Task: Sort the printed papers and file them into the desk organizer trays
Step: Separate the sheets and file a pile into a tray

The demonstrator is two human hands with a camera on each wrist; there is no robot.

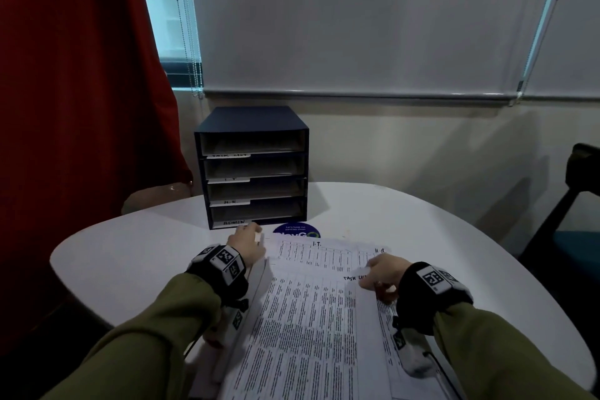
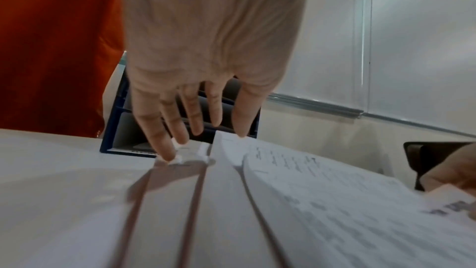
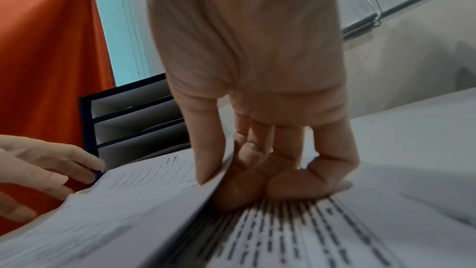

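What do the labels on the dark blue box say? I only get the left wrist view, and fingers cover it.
Observer: The head view shows the organizer has four trays, labelled from top to bottom TASK LIST, I.T., H.R., ADMIN.
Child: What's the other hand doing? I only see a bit of it.
Observer: In the right wrist view, the right hand grips the edge of the top sheet. One finger is on top and the others are curled underneath.
Child: Which paper is that?
Observer: In the head view, TASK LIST is handwritten near its top right corner, so it matches the top tray.
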